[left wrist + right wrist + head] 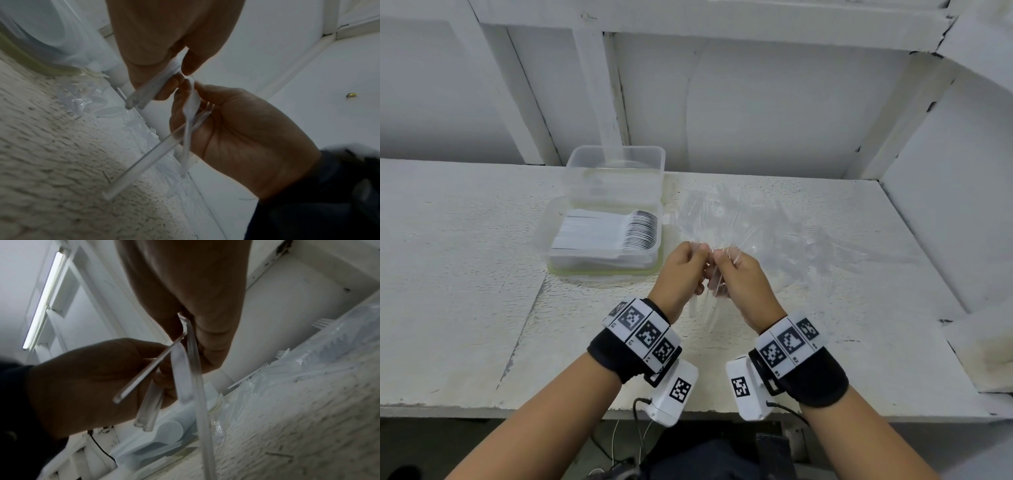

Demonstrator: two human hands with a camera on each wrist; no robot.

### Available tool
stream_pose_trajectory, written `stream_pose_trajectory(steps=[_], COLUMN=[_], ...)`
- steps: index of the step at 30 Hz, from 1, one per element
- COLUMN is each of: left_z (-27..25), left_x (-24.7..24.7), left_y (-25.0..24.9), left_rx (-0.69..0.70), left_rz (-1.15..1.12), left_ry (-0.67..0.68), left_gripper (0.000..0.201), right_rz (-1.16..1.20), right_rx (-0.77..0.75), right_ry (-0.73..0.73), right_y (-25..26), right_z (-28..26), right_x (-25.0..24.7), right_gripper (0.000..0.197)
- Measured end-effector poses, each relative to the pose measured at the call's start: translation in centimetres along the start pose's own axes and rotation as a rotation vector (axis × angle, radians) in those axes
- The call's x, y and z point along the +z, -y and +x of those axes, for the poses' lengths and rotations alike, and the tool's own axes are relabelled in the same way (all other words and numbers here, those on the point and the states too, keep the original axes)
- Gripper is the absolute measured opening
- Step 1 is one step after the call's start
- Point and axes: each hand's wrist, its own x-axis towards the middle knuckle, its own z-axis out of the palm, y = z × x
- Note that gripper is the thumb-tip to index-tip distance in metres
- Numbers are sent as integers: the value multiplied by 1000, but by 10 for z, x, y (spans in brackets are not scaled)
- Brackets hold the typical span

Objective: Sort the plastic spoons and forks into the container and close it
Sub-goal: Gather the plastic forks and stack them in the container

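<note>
Both hands are up over the counter (465, 274), close together, with their fingertips almost touching. Left hand (679, 270) has its fingers curled around a few clear plastic handles (148, 91). Right hand (739, 277) pinches a clear spoon (190, 104) near its bowl and also holds a clear fork (164, 146) that crosses it. Their long handles hang down toward the counter.

A clear container (602, 260) sits on the counter to the left of the hands. It is open, and a neat row of white spoons (613, 229) lies inside it. Its clear lid (616, 171) stands up at the back, against the wall.

A loose pile of clear forks and spoons (756, 222) is spread on the counter just behind the hands and out to the right of the container. Some fork tips in the pile show in the wrist views.
</note>
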Motion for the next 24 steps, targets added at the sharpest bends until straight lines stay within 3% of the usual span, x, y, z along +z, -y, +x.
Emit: stream_pose_trajectory(steps=[7, 14, 17, 21, 24], left_z=[0, 1, 2, 1, -1], left_x=[-4, -5, -8, -9, -9], left_y=[3, 2, 2, 3, 3], left_rx=[-5, -50, -40, 2, 6], left_rz=[-47, -13, 26, 109, 129], left_ry=[50, 41, 13, 49, 94], left_gripper=[23, 25, 21, 20, 22], right_rz=[-149, -473, -317, -197, -163], right_rx=[-8, -58, -14, -82, -105], right_ry=[53, 59, -31, -196, -203], right_y=[3, 1, 6, 12, 11], right_z=[-3, 0, 0, 10, 18], right_x=[-1, -5, -11, -20, -20], right_gripper=[29, 32, 30, 17, 9])
